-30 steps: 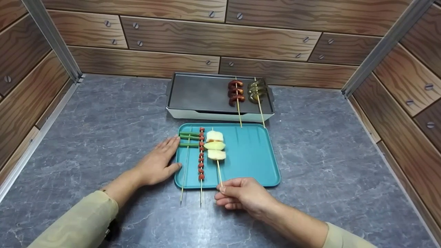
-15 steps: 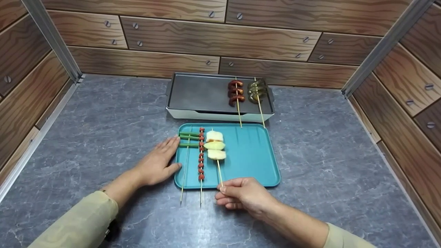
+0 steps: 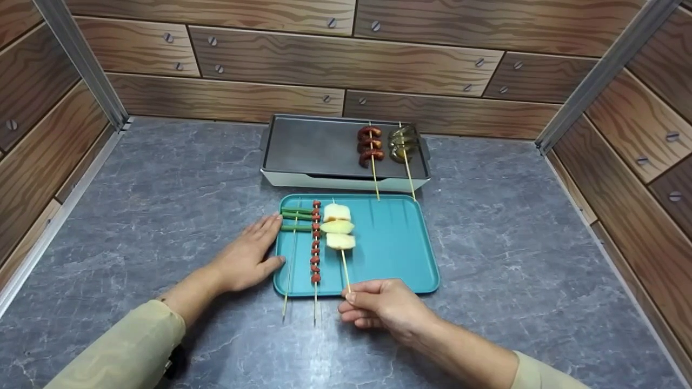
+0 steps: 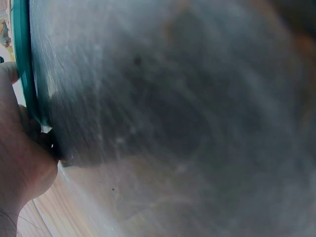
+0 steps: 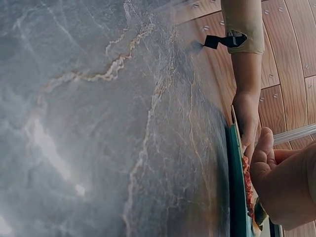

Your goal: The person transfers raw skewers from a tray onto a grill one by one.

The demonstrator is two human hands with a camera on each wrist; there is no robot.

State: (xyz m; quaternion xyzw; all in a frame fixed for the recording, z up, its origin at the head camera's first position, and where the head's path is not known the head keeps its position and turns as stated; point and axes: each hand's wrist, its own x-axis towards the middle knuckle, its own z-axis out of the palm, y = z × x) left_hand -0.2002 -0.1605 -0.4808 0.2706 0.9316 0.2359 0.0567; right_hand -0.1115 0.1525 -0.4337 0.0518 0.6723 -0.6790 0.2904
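Observation:
My right hand (image 3: 386,308) pinches the lower end of a wooden skewer (image 3: 345,270) between thumb and fingers, near the tray's front edge. That skewer bears two whitish chunks (image 3: 340,241) with a pale yellow-green wedge (image 3: 337,227) between them; whether they touch the tray is unclear. Just left of it, a skewer of small red pieces (image 3: 315,259) lies on the teal tray (image 3: 392,243). Leftmost is a skewer with green stalks (image 3: 296,228) across it. My left hand (image 3: 248,256) rests with extended fingers at the tray's left rim; in the left wrist view only part of this hand (image 4: 22,168) shows.
Behind the tray stands a dark griddle (image 3: 313,143) with a pale base. On its right side lie a skewer of reddish-brown curled pieces (image 3: 371,145) and one of dark green pieces (image 3: 403,143), handles overhanging the front. Wood-patterned walls (image 3: 346,59) enclose the grey marbled table (image 3: 508,227).
The right hand and its skewer have shifted very slightly, the chunks moving a touch up and to the right. The left hand has stayed at the tray rim.

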